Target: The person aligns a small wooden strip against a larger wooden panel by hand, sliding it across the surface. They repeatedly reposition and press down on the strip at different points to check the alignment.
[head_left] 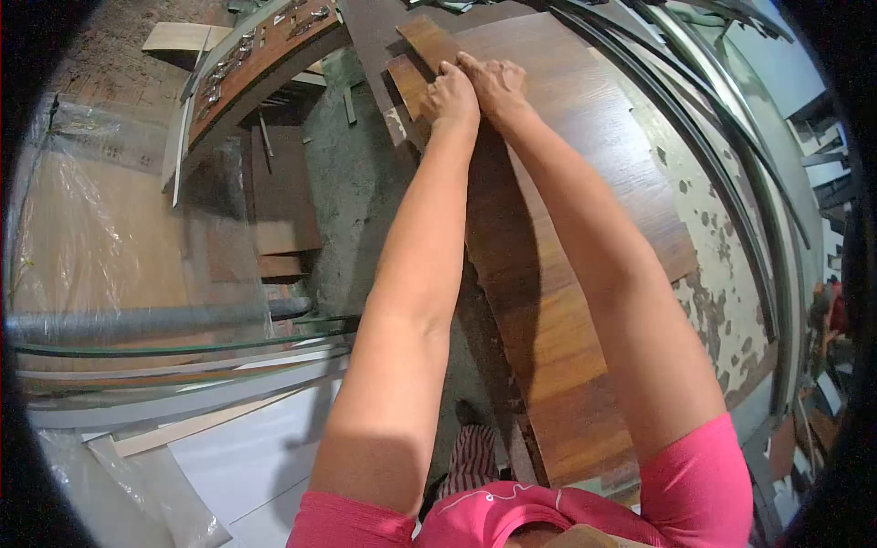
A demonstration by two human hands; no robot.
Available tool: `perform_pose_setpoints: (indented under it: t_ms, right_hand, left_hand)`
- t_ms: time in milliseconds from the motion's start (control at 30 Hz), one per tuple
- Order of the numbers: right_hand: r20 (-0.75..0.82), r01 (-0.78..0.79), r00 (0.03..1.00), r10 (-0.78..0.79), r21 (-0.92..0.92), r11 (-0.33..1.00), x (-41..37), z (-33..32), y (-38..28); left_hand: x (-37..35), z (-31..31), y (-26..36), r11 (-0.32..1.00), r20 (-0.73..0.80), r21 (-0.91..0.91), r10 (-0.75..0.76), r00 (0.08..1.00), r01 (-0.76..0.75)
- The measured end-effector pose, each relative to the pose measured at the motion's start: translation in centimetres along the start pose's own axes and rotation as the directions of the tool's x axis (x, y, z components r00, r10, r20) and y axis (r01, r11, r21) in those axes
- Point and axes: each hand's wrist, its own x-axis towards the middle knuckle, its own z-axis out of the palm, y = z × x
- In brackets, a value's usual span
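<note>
Both arms reach far forward over a large wood-grain panel (548, 274), and the hands are side by side, close to touching. My left hand (452, 99) has its fingers curled down at the edge of a narrow wood-grain strip (425, 41) near the panel's far end. Against it, my right hand (498, 87) is closed with bent fingers on the same strip. A second wood-grain piece (406, 84) juts out to the left below the left hand. The fingertips of both hands are partly hidden.
Under the panel is a worktop with peeling paint (722, 301). Long dark metal profiles (722, 119) curve along the right. At the left stand a brown board with metal hardware (260, 59), plastic-wrapped sheets (100, 237), a grey pipe (164, 320) and white boards (247, 457).
</note>
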Motion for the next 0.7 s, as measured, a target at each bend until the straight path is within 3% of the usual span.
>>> perform_pose_setpoints:
  t_ms: [33, 67, 200, 300, 433, 500, 533, 567, 667, 700]
  right_hand:
    - [-0.023, 0.001, 1.000, -0.002, -0.009, 1.000, 0.7, 0.3, 0.0]
    - [-0.047, 0.002, 0.999, -0.003, -0.018, 1.000, 1.3, 0.8, 0.2]
    - [-0.106, 0.018, 0.994, -0.019, -0.013, 1.000, 1.7, 2.1, 1.0]
    - [-0.061, -0.001, 0.998, 0.000, -0.005, 1.000, -1.0, 0.8, 0.5]
    - [-0.028, -0.026, 0.999, 0.027, 0.018, 0.999, -8.2, -2.1, 0.5]
    - [-0.096, -0.024, 0.995, 0.019, -0.045, 0.999, -12.4, -3.3, 0.6]
    - [-0.108, -0.031, 0.994, 0.025, -0.055, 0.998, -14.6, -4.2, 0.8]
    - [-0.072, -0.032, 0.997, 0.030, -0.029, 0.999, -17.5, -5.2, 0.8]
    - [-0.046, -0.048, 0.998, 0.046, -0.043, 0.998, -26.9, -8.0, 0.3]
    - [-0.063, -0.057, 0.997, 0.053, -0.067, 0.996, -30.0, -8.7, 0.5]
  left_hand:
    - [0.4, -0.1, 0.0, 1.000, -0.028, 0.020, 0.024, 0.999, -0.024]
    - [0.3, -0.8, 0.3, 0.995, 0.014, -0.082, -0.060, 0.998, 0.061]
    - [-0.6, -1.4, 1.3, 0.982, 0.016, -0.100, -0.158, 0.987, 0.159]
    - [-2.3, -1.4, 1.0, 0.996, -0.009, -0.033, -0.084, 0.996, 0.084]
    - [-7.5, -0.5, 0.9, 0.964, 0.061, -0.214, -0.146, 0.987, 0.156]
    - [-12.2, -2.4, 1.6, 0.987, 0.114, -0.138, -0.062, 0.991, 0.078]
    - [-15.0, -3.3, 1.6, 0.999, 0.102, -0.039, 0.033, 0.994, -0.029]
    - [-17.5, -3.5, 1.6, 0.998, 0.132, -0.015, 0.059, 0.989, -0.057]
    - [-26.1, -3.4, 1.3, 0.984, 0.162, -0.176, 0.020, 0.987, 0.009]
    - [-29.3, -3.9, 1.2, 0.983, 0.125, -0.172, 0.092, 0.988, -0.070]
